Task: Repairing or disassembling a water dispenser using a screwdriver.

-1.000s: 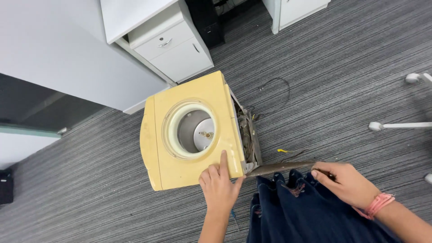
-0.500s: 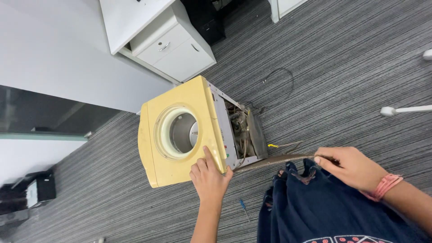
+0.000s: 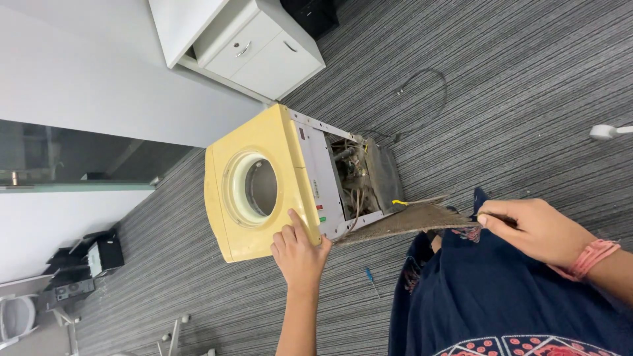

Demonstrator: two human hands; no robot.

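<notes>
From the head camera, a pale yellow plastic water dispenser (image 3: pixel 264 188) with a round white-rimmed opening in its top stands on the grey striped carpet floor (image 3: pixel 527 86), its open back showing dusty tubes and wires. The left hand (image 3: pixel 300 254) lies flat, fingers spread, on the near corner of the dispenser's top, gripping nothing. The right hand (image 3: pixel 534 231) is closed in a pinch on the end of a dusty grey flat back panel (image 3: pixel 402 223), held out level from the dispenser's rear. A small blue-handled screwdriver (image 3: pixel 371 279) lies on the carpet below. A white drawer cabinet (image 3: pixel 264 49) stands well apart.
</notes>
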